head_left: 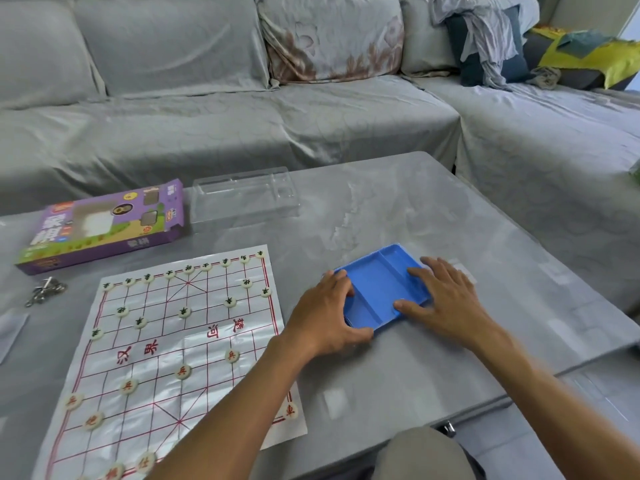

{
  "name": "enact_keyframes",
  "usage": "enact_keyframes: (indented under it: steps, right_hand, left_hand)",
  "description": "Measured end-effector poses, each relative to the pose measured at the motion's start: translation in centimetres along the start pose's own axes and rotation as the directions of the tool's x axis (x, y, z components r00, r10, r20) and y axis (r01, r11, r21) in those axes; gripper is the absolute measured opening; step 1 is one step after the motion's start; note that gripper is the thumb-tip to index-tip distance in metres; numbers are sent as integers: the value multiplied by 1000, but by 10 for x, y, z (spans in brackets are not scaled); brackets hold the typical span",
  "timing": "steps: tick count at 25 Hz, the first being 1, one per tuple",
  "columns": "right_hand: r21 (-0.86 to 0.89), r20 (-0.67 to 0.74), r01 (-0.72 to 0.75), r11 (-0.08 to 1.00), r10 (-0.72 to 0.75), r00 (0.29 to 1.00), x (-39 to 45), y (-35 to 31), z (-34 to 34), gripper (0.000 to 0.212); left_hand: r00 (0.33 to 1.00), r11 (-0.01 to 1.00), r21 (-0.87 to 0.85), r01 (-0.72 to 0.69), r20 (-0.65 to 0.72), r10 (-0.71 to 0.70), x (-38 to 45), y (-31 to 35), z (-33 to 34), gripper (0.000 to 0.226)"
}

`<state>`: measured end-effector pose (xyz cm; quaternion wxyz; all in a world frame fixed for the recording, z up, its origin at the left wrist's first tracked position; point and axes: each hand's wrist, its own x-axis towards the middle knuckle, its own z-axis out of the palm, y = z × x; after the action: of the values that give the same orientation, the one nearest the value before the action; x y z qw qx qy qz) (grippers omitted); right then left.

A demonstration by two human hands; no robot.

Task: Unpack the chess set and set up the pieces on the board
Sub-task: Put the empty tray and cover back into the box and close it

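Right of the board (180, 344), on the grey table (398, 209), sat the blue tray (377, 285), and both hands were on it! It looked bare, both compartments showing only blue plastic. The left hand (325, 317) gripped its near-left corner, thumb curled under the rim; the right hand (446, 299) lay flat across its right side, fingers straight and pressing, grasping nothing.

Left of the tray, the paper board lay flat with pieces (183, 311) standing on the far rows and the near rows, though an arm hid part of the near side, so I could not tell whether every point was filled.

My read: the tray was being cleared away. Done well, that meant lifting it level with both hands and carrying it off to the far side or the right, never sweeping left, since a brush against the thin sheet would scatter the pieces.

Beyond the tray the table ran open to its far edge. Far-left of the tray stood the clear lid (244, 199) and the purple box (104, 226), a tighter spot.
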<state>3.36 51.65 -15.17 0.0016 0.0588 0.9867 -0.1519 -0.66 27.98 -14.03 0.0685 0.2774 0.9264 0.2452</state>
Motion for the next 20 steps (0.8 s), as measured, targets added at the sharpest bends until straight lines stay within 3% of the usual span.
enact_keyframes:
  steps: [3, 5, 7, 9, 10, 12, 15, 17, 20]
  right_hand:
    - [44, 113, 121, 992, -125, 986, 10, -20, 4, 105]
    - [-6, 180, 164, 986, -161, 970, 20, -38, 6, 107]
    - [-35, 208, 119, 992, -109, 972, 27, -54, 9, 106]
    - [-63, 189, 39, 997, -27, 982, 31, -68, 11, 103]
    - [-82, 150, 25, 996, -12, 989, 32, -75, 16, 98]
    - [-91, -53, 118, 989, -123, 991, 30, -85, 32, 78]
    - [-34, -376, 364, 931, -349, 858, 29, -80, 59, 42]
    - [-26, -440, 413, 911, -381, 813, 28, -69, 62, 31]
    - [-53, -461, 382, 923, -362, 810, 16, -64, 59, 18]
  left_hand:
    - [991, 999, -35, -2, 131, 7, 12, -15, -20, 63]
    - [991, 992, -129, -10, 128, 26, 28, -35, -37, 39]
    - [998, 988, -145, 48, -39, -55, 54, -63, -54, 22]
    - [936, 970, -122, 209, -264, -235, 81, -93, -70, 30]
    - [896, 947, -138, 290, -308, -319, 92, -107, -76, 39]
    - [868, 905, -149, 398, -257, -424, 113, -130, -79, 55]
    - [895, 908, -22, 418, -165, -415, 133, -152, -76, 69]
    - [901, 915, -2, 404, -174, -399, 142, -155, -70, 73]
    - [940, 945, 35, 324, -127, -317, 144, -139, -59, 76]
